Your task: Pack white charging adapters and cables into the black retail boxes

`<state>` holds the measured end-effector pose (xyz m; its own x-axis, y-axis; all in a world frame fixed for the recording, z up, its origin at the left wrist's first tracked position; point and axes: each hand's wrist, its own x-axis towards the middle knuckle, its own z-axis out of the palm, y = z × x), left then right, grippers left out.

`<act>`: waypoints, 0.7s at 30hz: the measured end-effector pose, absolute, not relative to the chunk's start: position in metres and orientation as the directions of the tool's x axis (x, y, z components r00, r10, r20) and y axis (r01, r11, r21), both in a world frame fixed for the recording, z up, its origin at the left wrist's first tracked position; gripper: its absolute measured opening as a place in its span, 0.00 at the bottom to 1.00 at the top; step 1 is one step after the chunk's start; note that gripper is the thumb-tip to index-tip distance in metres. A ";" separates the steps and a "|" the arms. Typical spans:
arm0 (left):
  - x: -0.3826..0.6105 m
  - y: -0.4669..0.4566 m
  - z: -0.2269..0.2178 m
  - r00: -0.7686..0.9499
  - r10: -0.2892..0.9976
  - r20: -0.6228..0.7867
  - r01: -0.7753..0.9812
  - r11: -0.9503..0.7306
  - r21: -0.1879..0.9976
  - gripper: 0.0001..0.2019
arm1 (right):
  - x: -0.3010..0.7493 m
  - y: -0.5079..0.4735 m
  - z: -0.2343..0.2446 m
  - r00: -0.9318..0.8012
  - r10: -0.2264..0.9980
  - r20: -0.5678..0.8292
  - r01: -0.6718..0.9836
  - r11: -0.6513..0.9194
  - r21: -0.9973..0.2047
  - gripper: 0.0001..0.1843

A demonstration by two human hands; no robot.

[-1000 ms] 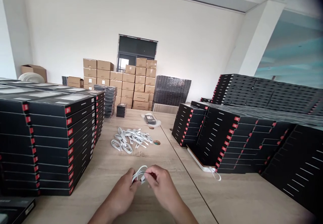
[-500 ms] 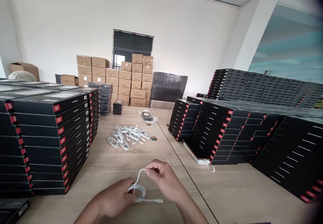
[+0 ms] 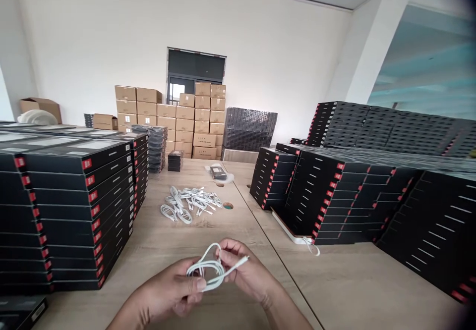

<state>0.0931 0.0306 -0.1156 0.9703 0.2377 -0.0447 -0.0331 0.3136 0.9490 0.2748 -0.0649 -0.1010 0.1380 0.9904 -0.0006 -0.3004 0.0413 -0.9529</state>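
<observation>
Both my hands hold one coiled white cable [image 3: 208,269] just above the wooden table [image 3: 167,250]. My left hand [image 3: 171,290] pinches the loops from the left with thumb on top. My right hand [image 3: 245,270] grips the cable's other side, and a loose end with a connector [image 3: 243,259] sticks out to the right over its fingers. Farther back on the table lies a pile of several more white cables [image 3: 191,202].
Tall stacks of black boxes with red tabs stand at the left [image 3: 74,206] and right [image 3: 334,196]. A small bagged item [image 3: 219,172] lies behind the cable pile. Cardboard cartons [image 3: 178,122] and dark trays [image 3: 251,129] stand by the far wall.
The cable has gone from a loose loop lying near the table to a tighter coil held up between both hands, with its connector end now pointing right.
</observation>
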 end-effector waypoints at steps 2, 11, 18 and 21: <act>0.096 0.029 -0.118 0.969 0.244 -0.030 -0.045 0.294 0.955 0.24 | 0.267 -0.062 -0.101 0.150 0.988 0.025 -0.400 0.084 -0.913 0.16; 0.105 0.030 -0.126 0.933 0.358 0.034 -0.119 0.219 0.968 0.26 | 0.258 -0.062 -0.093 0.205 0.974 0.093 -0.174 0.130 -0.976 0.14; 0.112 0.027 -0.127 0.901 0.433 -0.038 -0.099 0.290 0.952 0.26 | 0.264 -0.061 -0.093 0.191 0.973 0.131 0.092 0.115 -0.989 0.14; 0.115 0.023 -0.120 0.862 0.503 -0.057 -0.164 0.383 0.909 0.26 | 0.265 -0.061 -0.095 0.127 0.978 0.167 -0.023 0.171 -0.985 0.21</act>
